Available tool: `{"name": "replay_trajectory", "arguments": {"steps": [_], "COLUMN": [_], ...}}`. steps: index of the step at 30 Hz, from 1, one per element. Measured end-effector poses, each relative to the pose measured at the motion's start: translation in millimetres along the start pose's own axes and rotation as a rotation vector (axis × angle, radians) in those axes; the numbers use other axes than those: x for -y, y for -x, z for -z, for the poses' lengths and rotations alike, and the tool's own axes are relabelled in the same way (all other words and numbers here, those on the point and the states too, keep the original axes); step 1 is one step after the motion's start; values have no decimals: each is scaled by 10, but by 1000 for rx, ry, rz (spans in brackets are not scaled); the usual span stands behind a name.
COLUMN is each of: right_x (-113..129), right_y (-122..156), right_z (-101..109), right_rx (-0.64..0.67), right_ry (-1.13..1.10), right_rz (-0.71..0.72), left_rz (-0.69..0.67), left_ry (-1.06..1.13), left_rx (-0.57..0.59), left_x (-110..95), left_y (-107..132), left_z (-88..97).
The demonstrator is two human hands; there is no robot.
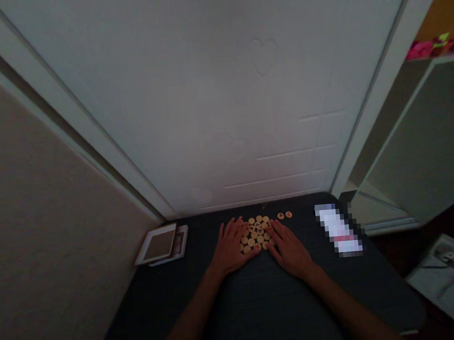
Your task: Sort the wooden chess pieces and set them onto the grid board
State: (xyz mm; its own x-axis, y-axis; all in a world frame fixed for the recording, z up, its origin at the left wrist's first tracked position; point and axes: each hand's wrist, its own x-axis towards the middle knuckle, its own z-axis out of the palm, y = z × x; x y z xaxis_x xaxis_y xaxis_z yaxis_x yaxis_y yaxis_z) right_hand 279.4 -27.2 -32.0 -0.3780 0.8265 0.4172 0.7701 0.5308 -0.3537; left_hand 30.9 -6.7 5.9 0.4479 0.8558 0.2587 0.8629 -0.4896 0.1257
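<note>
A cluster of wooden discs [260,238] lies on the dark table [270,313], between the two hands. The left hand [232,245] is spread palm down at the left edge of the cluster, fingers straight, thumb at the near side. The right hand [289,249] lies flat against the right edge, its fingers also extended; neither grips anything. Some discs bear dark marks. Two more discs [284,216] sit just beyond the right fingertips. Frames [160,243] lie well to the left; a pixelated pale object [337,229] lies to the right.
</note>
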Motion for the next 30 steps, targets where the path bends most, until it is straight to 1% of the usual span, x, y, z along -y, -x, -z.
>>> {"name": "replay_trajectory", "arguments": {"steps": [4, 8, 14, 17, 20, 22, 25, 28, 30], "right_x": [14, 11, 49, 121, 228, 301, 377, 390, 371], "right_y": [-102, -252, -408, -455, -500, -532, -569, -573, -554], "right_z": [68, 85, 21, -21, -62, -82, -92, -88, -87], "right_rx": [58, 101, 190, 227, 233, 223, 214, 217, 195], "right_ry": [-14, -26, 1, 15, 20, 16, 7, -14, -34], "right_rz": [74, 109, 118, 120, 118, 112, 107, 107, 98], "left_rz": [-82, -99, -142, -153, -171, -176, -147, -103, -90], "left_ry": [28, 48, 47, 48, 69, 99, 156, 199, 213], "left_rx": [91, 108, 95, 45, 11, 1, -5, -6, -13], "left_x": [108, 161, 278, 347, 405, 435, 459, 457, 448], "left_y": [-125, -186, -107, -58, -6, 29, 66, 77, 83], "left_z": [35, 18, -89, -143, -171, -168, -141, -98, -57]}}
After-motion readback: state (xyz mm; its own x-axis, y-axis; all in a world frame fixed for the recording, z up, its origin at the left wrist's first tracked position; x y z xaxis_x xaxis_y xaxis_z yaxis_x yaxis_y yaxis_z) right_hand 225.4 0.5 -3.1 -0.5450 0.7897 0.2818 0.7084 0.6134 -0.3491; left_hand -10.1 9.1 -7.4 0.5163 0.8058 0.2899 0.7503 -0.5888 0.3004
